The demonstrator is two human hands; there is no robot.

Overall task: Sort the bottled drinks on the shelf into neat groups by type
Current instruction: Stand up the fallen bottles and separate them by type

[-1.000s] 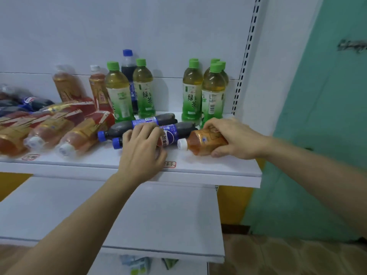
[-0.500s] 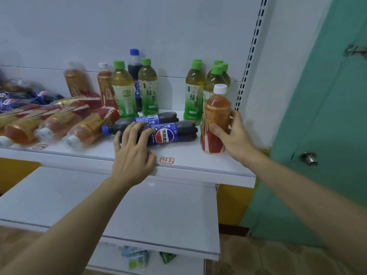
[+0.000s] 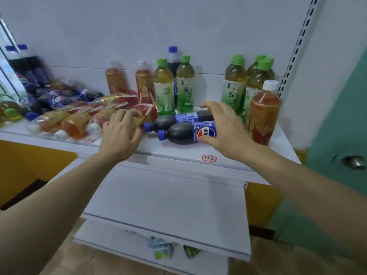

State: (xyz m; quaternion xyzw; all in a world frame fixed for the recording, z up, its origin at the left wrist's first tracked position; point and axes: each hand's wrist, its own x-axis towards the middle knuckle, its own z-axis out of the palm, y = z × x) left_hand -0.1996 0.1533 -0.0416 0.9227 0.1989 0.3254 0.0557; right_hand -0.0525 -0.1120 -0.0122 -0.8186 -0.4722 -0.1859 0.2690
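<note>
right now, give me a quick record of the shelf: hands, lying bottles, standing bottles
left hand: open, over the lying red tea bottles
right hand: open, fingers on the near cola bottle
lying colas: two side by side, blue caps pointing left
upright red tea bottle: right end of shelf, released
green tea bottles: upright at back

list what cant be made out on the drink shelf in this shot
All in the head view:
- Cola bottle standing at the back: label hidden by the green tea bottles in front.
- Lying red tea bottles: labels smeared by motion blur, one partly covered by the left hand.
- Front cola bottle: its base hidden under the right hand.
- Far-left bottles: blurred and cut off by the frame edge.
</note>
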